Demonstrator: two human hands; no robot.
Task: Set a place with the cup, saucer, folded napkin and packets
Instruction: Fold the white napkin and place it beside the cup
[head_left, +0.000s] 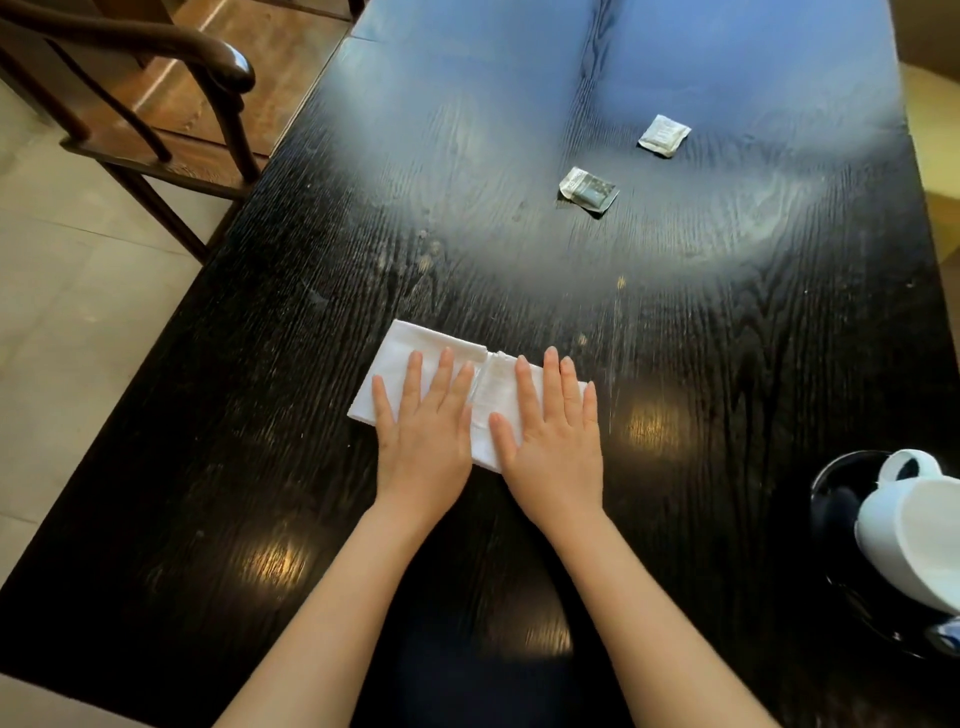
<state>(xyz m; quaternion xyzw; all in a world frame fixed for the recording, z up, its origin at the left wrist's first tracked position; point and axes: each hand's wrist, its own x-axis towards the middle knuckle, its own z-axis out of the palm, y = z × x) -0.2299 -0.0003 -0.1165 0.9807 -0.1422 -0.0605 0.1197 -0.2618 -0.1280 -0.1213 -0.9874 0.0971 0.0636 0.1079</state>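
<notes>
Hands, left (423, 436) and right (553, 439), flat on folded white napkin (410, 345).

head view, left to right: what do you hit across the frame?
chair → folded napkin → dark packet → white packet → cup

L grip (423, 431) lies palm down, fingers (443, 376) straight & a bit spread, pointing away from the body. R grip (557, 447) just beside it, also palm down w/ straight fingers, held closer together, thumb (501, 431) angled toward L grip. The two don't overlap. Bare L forearm (332, 613) comes in from lower left, R forearm (660, 613) from lower right, converging toward straight wrists.
</notes>
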